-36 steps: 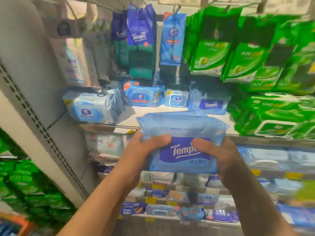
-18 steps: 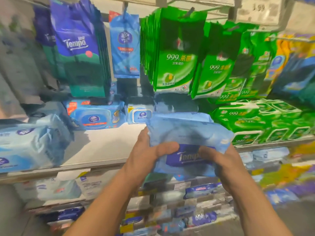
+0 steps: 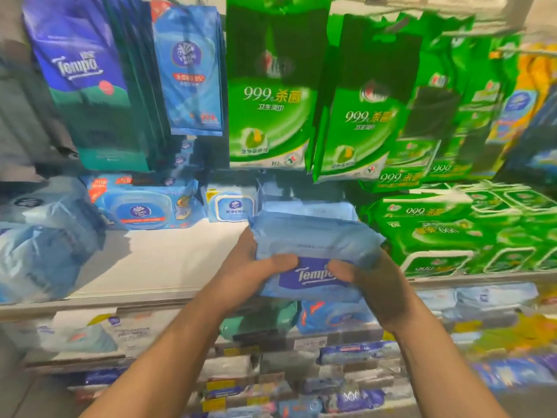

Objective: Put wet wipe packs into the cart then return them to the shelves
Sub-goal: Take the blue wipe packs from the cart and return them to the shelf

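Observation:
A light blue Tempo wet wipe pack (image 3: 313, 245) is held with both hands above the front edge of the white shelf (image 3: 168, 263). My left hand (image 3: 250, 267) grips its left side, thumb across the front label. My right hand (image 3: 370, 282) grips the right side, thumb on the label too. The pack tilts with its far end toward the shelf, just in front of another blue pack (image 3: 307, 208) lying at the back. The cart is out of view.
Green 999 packs (image 3: 446, 233) are stacked on the shelf to the right, green pouches (image 3: 271, 116) hang above. Blue lidded packs (image 3: 141, 206) stand at the back left, a large pale bundle (image 3: 42, 236) at far left. Lower shelves (image 3: 301, 357) hold several more packs.
The view has shifted right and closer to the shelf. Both hands have carried the pack slightly up and forward toward the shelf, keeping the same grip.

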The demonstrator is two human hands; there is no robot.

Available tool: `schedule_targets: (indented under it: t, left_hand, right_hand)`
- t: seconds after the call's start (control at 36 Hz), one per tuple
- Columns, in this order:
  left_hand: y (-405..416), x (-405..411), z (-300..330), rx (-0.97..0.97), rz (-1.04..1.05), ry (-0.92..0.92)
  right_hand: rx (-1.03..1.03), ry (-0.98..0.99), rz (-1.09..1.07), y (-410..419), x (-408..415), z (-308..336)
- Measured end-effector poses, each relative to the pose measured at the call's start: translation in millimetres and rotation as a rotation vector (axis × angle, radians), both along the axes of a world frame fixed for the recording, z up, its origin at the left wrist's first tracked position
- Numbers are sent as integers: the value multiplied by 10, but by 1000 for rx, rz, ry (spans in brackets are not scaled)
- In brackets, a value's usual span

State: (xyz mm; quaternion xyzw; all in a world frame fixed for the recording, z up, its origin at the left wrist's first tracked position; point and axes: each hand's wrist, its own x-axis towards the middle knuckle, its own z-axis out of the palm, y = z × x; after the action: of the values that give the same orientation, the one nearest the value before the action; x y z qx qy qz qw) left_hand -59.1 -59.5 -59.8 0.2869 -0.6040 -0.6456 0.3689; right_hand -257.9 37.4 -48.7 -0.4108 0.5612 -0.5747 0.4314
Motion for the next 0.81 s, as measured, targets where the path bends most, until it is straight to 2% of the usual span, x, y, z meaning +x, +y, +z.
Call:
schedule_targets:
  t: [0.22,0.64,0.81]
  left_hand:
    - [11,92,-71,-143,119,-209]
    - [182,-74,57,-84,-48,-173]
    - [275,-35,166,17,-3,-175]
  right_hand:
    - [19,185,-94,136,34,7]
    - [83,259,-98,188,44,86]
    - [111,264,-174,224,123,119]
